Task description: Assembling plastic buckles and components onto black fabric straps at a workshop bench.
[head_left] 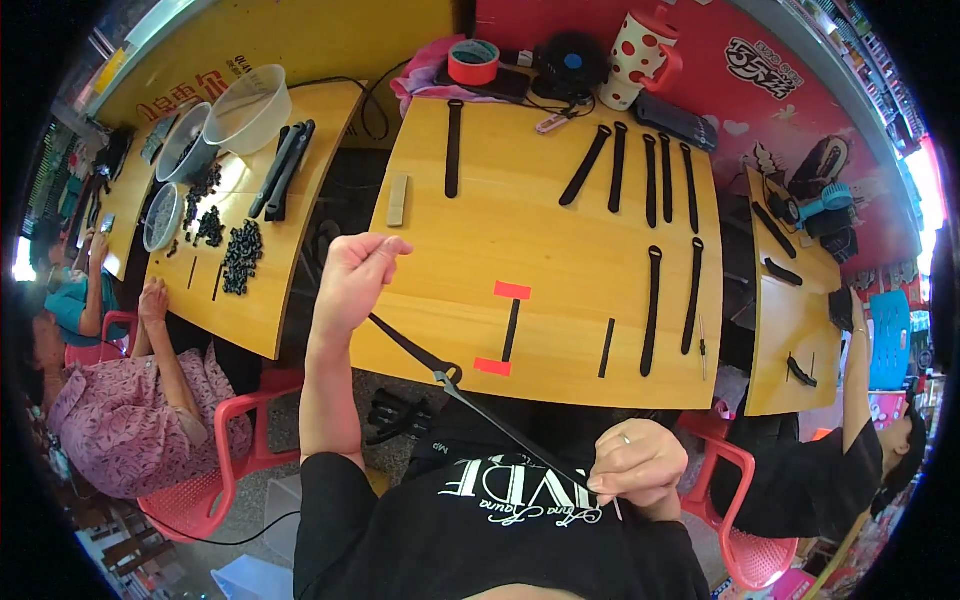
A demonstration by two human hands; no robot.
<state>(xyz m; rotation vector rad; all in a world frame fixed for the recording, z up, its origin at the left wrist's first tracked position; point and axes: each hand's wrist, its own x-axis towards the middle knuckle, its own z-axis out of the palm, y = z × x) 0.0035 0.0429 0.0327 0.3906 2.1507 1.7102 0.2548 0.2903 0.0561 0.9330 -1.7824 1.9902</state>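
Observation:
A long black strap (520,437) stretches slantwise in front of my body, over the table's near edge. My left hand (358,278) is closed in a fist, and the strap's upper end runs in beneath it. My right hand (637,462), wearing a ring, pinches the lower end between thumb and fingers. Partway along sits a rounded head with a hole (448,375), where the strap looks doubled or joined. How the left fingers grip the strap is hidden.
On the wooden table (450,260) lie several black straps (618,168), a thin black strip between red tapes (511,330), and a small grey block (397,200). A spotted tumbler (638,60) and tape roll (473,62) stand behind. People sit at both sides.

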